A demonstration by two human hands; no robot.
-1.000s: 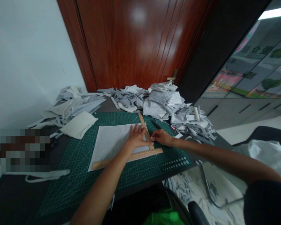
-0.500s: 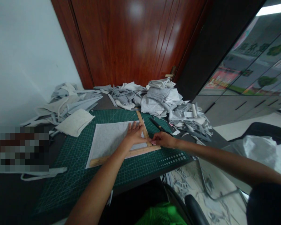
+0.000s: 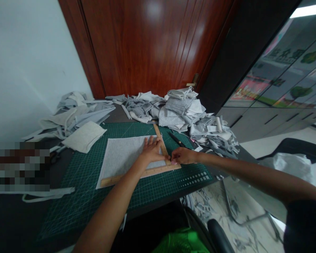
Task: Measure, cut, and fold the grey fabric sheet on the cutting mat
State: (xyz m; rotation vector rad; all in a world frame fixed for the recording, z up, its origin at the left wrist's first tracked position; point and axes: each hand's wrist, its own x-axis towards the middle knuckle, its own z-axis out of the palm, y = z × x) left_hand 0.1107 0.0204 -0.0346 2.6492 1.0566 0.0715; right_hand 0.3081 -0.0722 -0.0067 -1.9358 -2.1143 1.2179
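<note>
A light grey rectangle of cloth lies flat on a green cutting mat. Over its right and near edges rests an L-shaped wooden ruler. My left hand is spread flat, pressing on the cloth and the ruler's upright arm. Close to the ruler's corner, my right hand has its fingers pinched together; whatever is between them is too small to make out. Just beyond that hand lies a dark pair of scissors, its handle end partly hidden behind the hand.
Grey and white cloth pieces are heaped along the back and at the left. A folded pale cloth overlaps the mat's left edge. A pale strip lies front left. Scraps litter the floor beside a chair.
My right hand has shifted slightly around the ruler's corner, its fingers curling in more. My left hand, the ruler and the cloth stay in place.
</note>
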